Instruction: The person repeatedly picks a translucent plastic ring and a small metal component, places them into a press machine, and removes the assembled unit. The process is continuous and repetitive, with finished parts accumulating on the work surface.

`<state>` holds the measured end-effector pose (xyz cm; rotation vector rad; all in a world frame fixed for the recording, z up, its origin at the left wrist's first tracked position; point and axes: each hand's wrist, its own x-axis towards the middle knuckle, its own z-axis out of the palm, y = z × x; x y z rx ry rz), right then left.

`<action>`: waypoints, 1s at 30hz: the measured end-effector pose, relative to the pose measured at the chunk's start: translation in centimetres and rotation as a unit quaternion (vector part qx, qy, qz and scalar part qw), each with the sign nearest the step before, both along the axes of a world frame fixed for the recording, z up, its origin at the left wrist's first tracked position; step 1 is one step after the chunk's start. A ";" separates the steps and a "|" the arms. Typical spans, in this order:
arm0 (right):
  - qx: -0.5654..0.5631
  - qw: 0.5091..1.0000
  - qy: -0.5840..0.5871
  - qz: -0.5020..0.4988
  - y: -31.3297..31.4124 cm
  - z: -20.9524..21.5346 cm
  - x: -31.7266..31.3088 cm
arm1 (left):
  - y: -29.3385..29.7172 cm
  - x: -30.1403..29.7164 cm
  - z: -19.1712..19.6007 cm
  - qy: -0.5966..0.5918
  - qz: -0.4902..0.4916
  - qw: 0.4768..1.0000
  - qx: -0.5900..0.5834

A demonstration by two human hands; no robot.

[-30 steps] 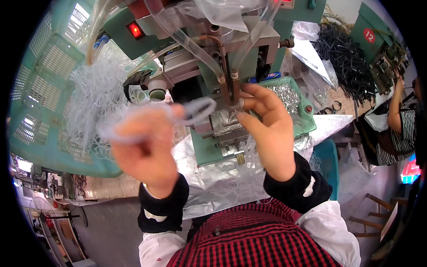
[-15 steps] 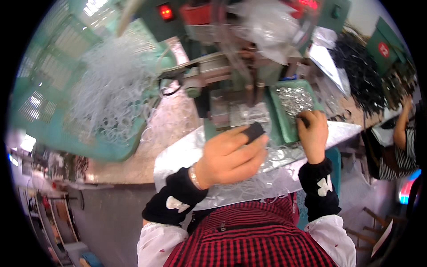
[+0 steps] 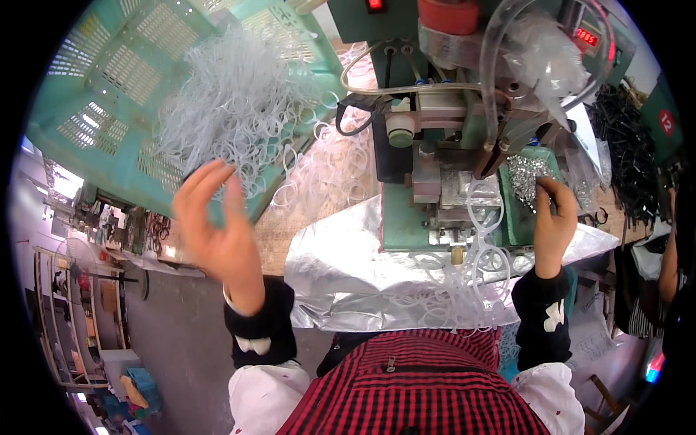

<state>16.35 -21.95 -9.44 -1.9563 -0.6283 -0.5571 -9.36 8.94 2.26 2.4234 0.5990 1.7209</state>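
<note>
Head view: a workbench is seen from above.
Left hand [image 3: 217, 235]: spread wide, empty, raised at nine o'clock beside clear plastic frames [image 3: 232, 119] heaped in a green basket [image 3: 87, 116].
Right hand [image 3: 552, 225]: fingertips pinched into a tray of small metal parts [image 3: 528, 174] at three o'clock.
Handling: frames judged light, springy, tangle-prone; best lifted singly by the rim.

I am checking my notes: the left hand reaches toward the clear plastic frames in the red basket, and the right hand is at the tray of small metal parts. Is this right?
Not quite. In the head view the basket is green, not red. The left hand does reach toward the clear plastic frames, and the right hand is at the tray of small metal parts.
</note>
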 end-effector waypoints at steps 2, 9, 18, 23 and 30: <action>0.014 1.000 -0.020 0.012 1.3 1.0 0.0 | 3.3 3.1 -1.4 0.113 -0.032 0.993 0.006; -0.039 0.999 0.005 -0.032 -1.9 -1.7 -1.1 | 10.5 8.8 -17.7 0.372 0.166 0.912 -0.039; 0.017 0.996 0.092 0.008 -4.7 1.9 -4.8 | 4.8 9.2 -12.1 0.126 -0.033 0.971 -0.201; 0.144 0.965 0.114 0.190 4.9 6.5 -3.1 | 4.3 9.3 -13.5 0.097 -0.109 0.967 -0.209; 0.280 0.894 0.264 0.230 7.4 5.5 -3.6 | -1.6 5.9 -14.5 -0.086 -0.243 0.829 -0.497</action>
